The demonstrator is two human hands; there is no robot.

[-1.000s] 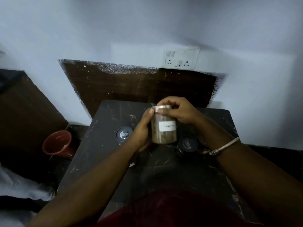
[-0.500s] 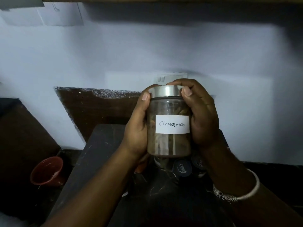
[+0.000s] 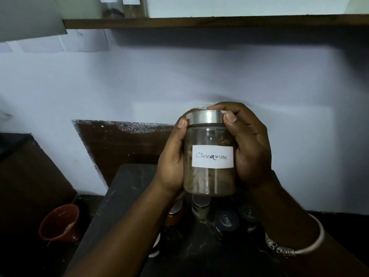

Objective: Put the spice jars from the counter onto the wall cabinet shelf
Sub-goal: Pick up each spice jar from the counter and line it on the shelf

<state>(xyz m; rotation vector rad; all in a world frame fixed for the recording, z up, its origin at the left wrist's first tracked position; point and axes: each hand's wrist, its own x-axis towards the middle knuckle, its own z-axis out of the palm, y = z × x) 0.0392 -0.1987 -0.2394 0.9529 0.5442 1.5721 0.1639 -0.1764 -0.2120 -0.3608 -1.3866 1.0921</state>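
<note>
A clear glass jar with a silver lid and a white label reading "Cinnamon" is held upright in the air in front of the wall. My left hand grips its left side and my right hand grips its right side, thumbs at the lid. Several other spice jars stand on the dark counter below, among them a dark-lidded jar and a silver-lidded one. The wooden shelf of the wall cabinet runs across the top, with two labelled jars standing on it at the left.
A red cup sits low at the left beside the counter. An open cabinet door hangs at the top left. A dark brown panel leans on the white wall behind the counter.
Both hands have lifted the cinnamon jar off the counter and raised it toward the shelf. The view has tilted up, bringing the shelf and its jars into sight.
</note>
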